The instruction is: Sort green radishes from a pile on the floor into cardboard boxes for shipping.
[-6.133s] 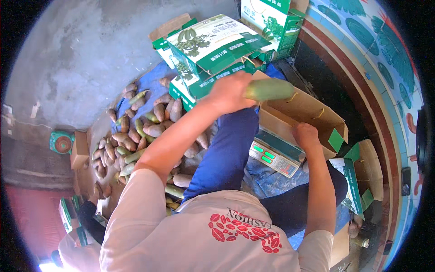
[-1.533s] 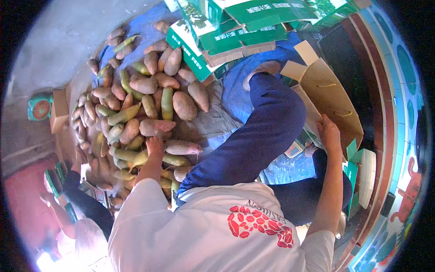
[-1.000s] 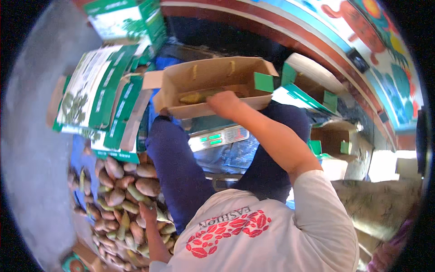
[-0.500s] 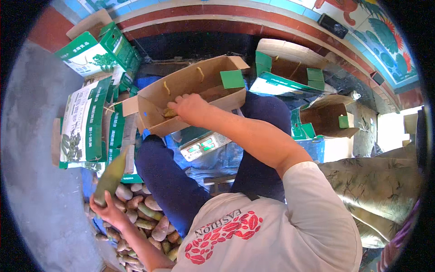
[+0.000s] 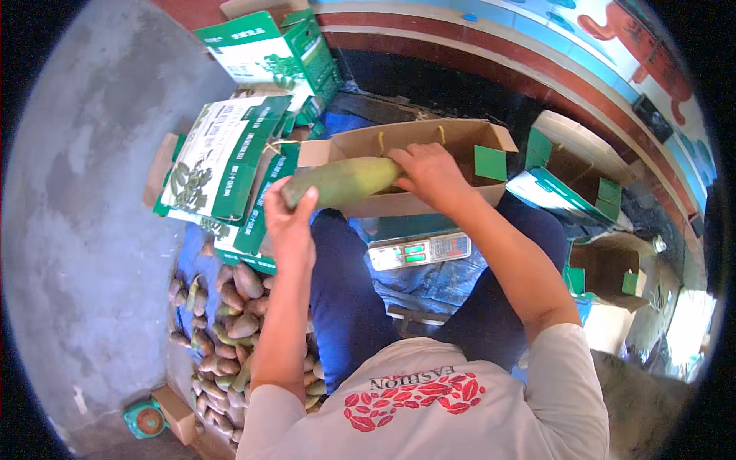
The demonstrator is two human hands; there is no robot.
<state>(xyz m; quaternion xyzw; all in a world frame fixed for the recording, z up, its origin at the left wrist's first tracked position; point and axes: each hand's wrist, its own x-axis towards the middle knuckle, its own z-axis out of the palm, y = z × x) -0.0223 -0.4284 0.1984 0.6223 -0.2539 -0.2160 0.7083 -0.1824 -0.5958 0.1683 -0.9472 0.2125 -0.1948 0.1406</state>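
A long green radish, yellower toward its right end, lies almost level between my two hands. My left hand grips its thick left end, with the thumb along the side toward me. At the other end, the fingers of my right hand close round the tip. The radish is above the near left edge of an open cardboard box with yellow cord handles, and covers part of it. Under the box's near side shows a digital scale with lit green displays, between my knees. Most of the box's inside is hidden.
A pile of brownish and green radishes lies on the floor left of my leg. Flattened green-and-white cartons are stacked beyond it. Open boxes stand at the right. A small green dial scale sits at the lower left.
My left hand has brought the radish up from over the pile to the box. My right hand has come out of the box and taken the radish's other end. The view has swung left.
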